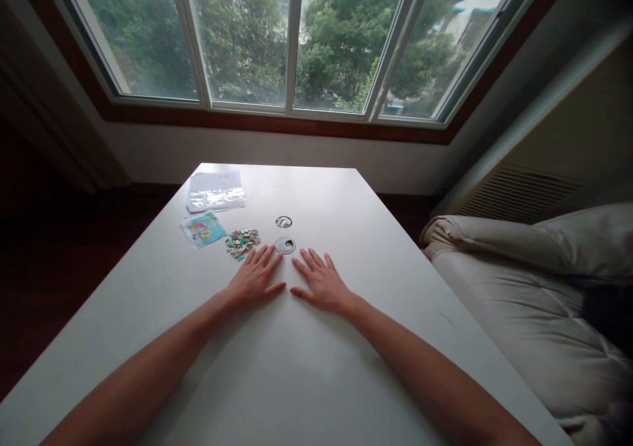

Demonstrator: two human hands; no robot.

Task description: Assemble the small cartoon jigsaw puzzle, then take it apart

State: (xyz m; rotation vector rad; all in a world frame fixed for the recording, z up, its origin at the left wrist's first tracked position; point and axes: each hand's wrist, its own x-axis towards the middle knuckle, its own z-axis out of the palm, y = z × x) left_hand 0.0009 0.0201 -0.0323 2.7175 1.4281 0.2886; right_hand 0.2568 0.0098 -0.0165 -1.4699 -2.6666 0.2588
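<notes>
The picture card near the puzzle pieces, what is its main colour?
The picture card is mostly turquoise, seen in the head view.

**Cropped Edges, Tiny Prints**

The bottom edge crops the bench [297, 380]; the top, the window [291, 50]; the right, the couch [504, 294]. Details on the card [206, 228] and puzzle pieces [242, 242] are too small to tell. The palms of the left hand [253, 276] and right hand [324, 282] are hidden.

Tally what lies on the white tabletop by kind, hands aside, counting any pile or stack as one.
Small round items: 2
Pile of puzzle pieces: 1
Colourful picture sheet: 1
Clear plastic packaging: 1
Total: 5
</notes>
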